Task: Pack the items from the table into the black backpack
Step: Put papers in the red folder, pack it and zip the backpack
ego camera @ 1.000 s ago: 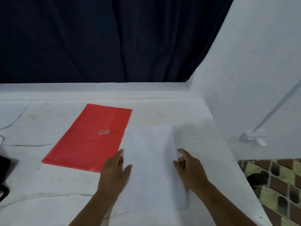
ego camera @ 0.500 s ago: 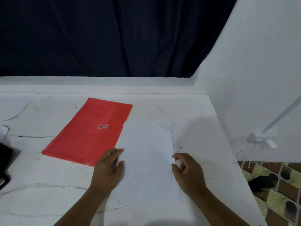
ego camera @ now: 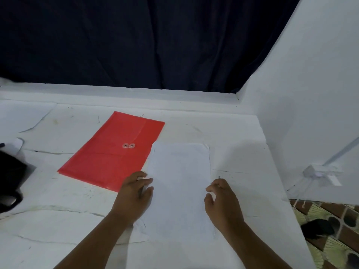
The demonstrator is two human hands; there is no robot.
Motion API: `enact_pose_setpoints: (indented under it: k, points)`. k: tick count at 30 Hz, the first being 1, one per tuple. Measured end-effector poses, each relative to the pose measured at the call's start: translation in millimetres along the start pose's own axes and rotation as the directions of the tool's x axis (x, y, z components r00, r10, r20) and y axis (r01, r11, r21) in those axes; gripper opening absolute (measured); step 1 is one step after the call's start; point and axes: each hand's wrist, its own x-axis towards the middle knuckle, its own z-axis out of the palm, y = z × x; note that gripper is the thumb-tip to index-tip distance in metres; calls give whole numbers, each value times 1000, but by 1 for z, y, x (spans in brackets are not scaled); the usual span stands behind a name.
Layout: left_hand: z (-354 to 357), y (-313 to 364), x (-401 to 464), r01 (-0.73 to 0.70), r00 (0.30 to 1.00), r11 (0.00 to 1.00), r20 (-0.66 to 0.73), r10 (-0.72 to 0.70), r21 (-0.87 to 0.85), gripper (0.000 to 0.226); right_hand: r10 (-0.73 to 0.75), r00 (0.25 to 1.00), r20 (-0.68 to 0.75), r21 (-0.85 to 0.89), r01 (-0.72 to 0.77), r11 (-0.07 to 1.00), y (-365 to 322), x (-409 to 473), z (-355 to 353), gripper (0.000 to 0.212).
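A stack of white paper (ego camera: 180,183) lies flat on the white table (ego camera: 58,191), its upper left corner overlapping a red string-tie envelope (ego camera: 114,154). My left hand (ego camera: 135,195) is at the stack's left edge, thumb on top and fingertips at the rim, pinching it. At the right edge my right hand (ego camera: 223,204) has its fingers curled in against the stack, thumb on the sheet. The black backpack (ego camera: 9,181) shows only in part at the far left edge of the view.
A dark curtain (ego camera: 136,45) hangs behind the table. A white wall panel (ego camera: 310,113) rises along the right side, with a small white fitting (ego camera: 318,174) on it. Patterned floor (ego camera: 330,230) shows beyond the table's right edge.
Both hands have drawn a little closer to me along the paper's edges, and their fingers have curled in onto the stack. The paper and envelope lie where they were.
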Motion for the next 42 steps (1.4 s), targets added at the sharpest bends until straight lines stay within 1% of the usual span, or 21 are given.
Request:
enact_pose_setpoints:
  k: [2,4,5,7,8,11,12,14,16,18,20,22,25,27,30,33,35,39,42]
  points:
    - [-5,0,3,29,999,998,23,-28,-54,28,37,999,6,-28,-37,999,-10,6,-2,21]
    - [-12,1,6,102,995,977,21,-100,-189,12,27,1000,-12,-30,-28,999,-25,13,-2,21]
    - [-16,0,6,122,992,960,7,-124,-251,10,11,1000,-12,-16,-11,1000,-34,17,-1,19]
    - [-30,-5,8,166,983,919,-10,-182,-358,20,-39,999,-9,20,40,999,-55,23,5,16]
    - [-40,-9,9,189,977,899,-13,-211,-395,22,-64,998,-9,36,64,997,-67,27,10,14]
    - [-77,-33,17,242,960,846,-9,-280,-476,19,-123,992,7,55,122,991,-106,38,32,14]
    - [-90,-44,19,248,958,842,-7,-286,-478,17,-137,990,20,67,135,989,-119,40,41,14]
    - [-117,-69,23,224,962,874,-47,-270,-432,18,-171,984,45,96,166,981,-147,42,58,15]
    - [-144,-96,28,207,963,916,-93,-252,-343,23,-214,974,70,125,205,971,-176,45,74,16]
    - [-169,-122,35,222,961,939,-102,-256,-263,34,-249,964,91,125,237,964,-202,50,90,16]
    - [-191,-146,45,245,957,943,-97,-272,-225,40,-262,959,106,115,250,961,-226,55,104,16]
    - [-213,-166,52,258,954,950,-110,-279,-179,37,-267,957,117,118,254,960,-248,60,118,18]
    - [-245,-198,66,216,969,975,-114,-221,-58,24,-273,951,145,116,258,959,-279,69,138,20]
    - [-271,-219,79,195,977,981,-95,-192,24,21,-277,949,148,118,261,958,-300,78,152,20]
    - [-309,-244,103,218,976,964,-26,-217,150,26,-286,947,148,137,267,954,-333,95,174,20]
    - [-338,-264,134,287,950,929,54,-307,236,43,-302,938,168,155,277,948,-365,115,196,18]
    - [-354,-273,156,317,937,911,63,-345,265,55,-313,930,193,178,281,943,-386,128,210,18]
    - [-375,-294,198,284,945,885,50,-324,368,65,-340,912,229,189,301,935,-423,155,238,20]
    - [-373,-319,214,298,917,833,103,-385,467,76,-357,902,244,209,311,927,-442,172,254,20]
